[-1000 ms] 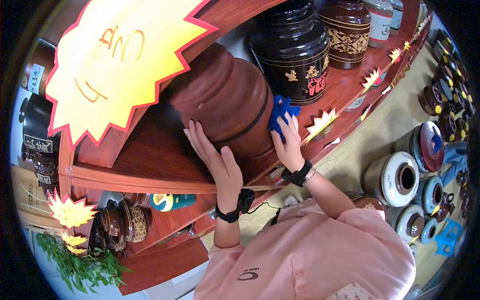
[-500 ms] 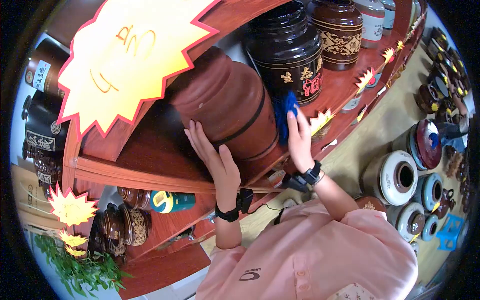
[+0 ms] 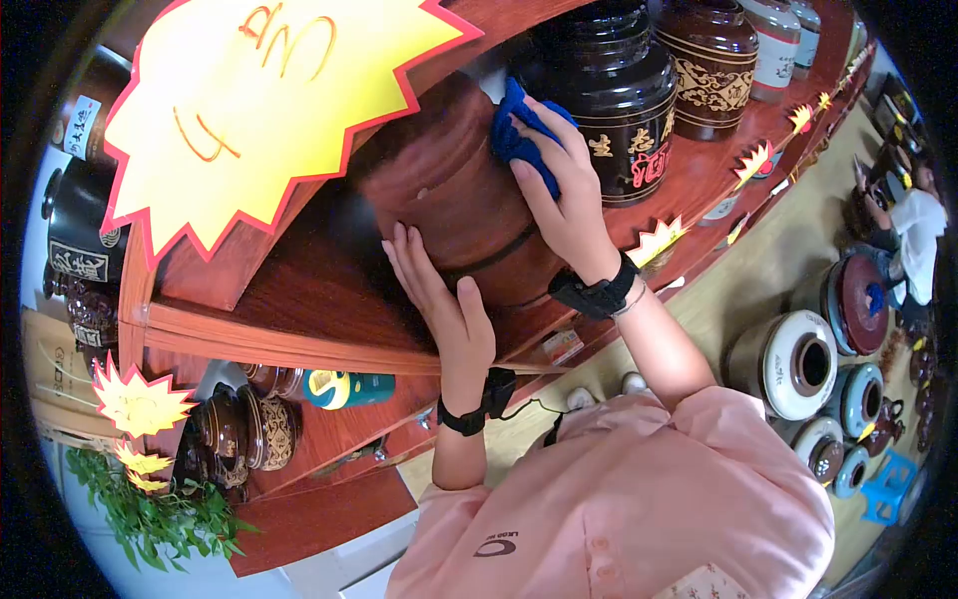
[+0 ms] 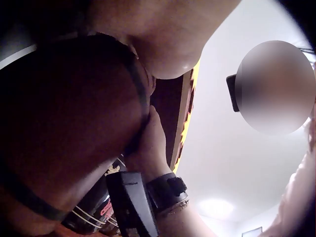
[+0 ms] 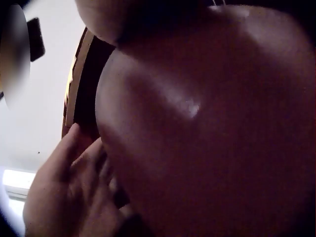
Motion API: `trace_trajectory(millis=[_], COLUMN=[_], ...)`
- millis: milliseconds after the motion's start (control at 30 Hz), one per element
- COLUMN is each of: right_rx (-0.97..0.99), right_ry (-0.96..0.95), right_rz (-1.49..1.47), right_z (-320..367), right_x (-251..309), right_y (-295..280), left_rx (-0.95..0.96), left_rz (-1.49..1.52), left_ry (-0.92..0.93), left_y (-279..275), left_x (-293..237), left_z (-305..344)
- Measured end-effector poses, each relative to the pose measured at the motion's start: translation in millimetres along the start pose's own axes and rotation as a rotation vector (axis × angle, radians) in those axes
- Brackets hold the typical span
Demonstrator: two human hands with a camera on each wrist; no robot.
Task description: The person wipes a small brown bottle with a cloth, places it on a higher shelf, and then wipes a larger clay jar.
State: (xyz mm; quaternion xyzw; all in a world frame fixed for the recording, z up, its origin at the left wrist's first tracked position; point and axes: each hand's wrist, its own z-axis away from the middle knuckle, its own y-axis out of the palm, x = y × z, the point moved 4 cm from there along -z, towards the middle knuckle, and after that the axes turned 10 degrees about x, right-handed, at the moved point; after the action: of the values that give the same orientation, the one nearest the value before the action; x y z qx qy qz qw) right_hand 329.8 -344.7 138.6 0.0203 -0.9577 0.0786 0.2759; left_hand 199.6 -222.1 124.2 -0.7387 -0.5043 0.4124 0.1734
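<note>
A large reddish-brown jar (image 3: 454, 190) with dark bands round its body leans at a slant on the wooden shelf (image 3: 299, 290). Straight fingers of my left hand (image 3: 444, 299) lie against its near side. My right hand (image 3: 571, 205) holds a bunched blue cloth (image 3: 534, 150) on the jar's upper right shoulder, fingers over the cloth and thumb below. From the left wrist, the jar's banded wall (image 4: 64, 113) fills the left side, and the right hand (image 4: 150, 148) shows beyond it. In the right wrist view, the left hand (image 5: 79, 192) rests beside the jar's smooth surface (image 5: 222, 143).
A black glazed jar (image 3: 629, 120) with gold characters stands close behind the brown one, then a patterned brown jar (image 3: 709, 70). A big yellow starburst tag (image 3: 269, 110) hangs in front. Floor jars (image 3: 798, 364) stand at right; another person (image 3: 913, 235) is farther off.
My right hand has carried the blue cloth from low by the jar's base, beside the black jar, up to its shoulder. The left hand stays on the jar's side.
</note>
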Motion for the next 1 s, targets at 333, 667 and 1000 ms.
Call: trace_trajectory(millis=[333,667,1000], right_rx=[-0.085,-0.202,-0.038], right_ry=[0.107,0.345,0.545], right_rz=[0.076,-0.02,0.055], right_z=[9,73,142], right_x=[1,-47,-109], right_y=[-4,-2,3], left_rx=[0.004,-0.01,-0.016], left_rz=[0.002,0.002,-0.008], left_ry=[0.005,-0.007,-0.016], left_y=[-1,2,2], left_x=[-2,-2,-1], left_z=[0,0,-1])
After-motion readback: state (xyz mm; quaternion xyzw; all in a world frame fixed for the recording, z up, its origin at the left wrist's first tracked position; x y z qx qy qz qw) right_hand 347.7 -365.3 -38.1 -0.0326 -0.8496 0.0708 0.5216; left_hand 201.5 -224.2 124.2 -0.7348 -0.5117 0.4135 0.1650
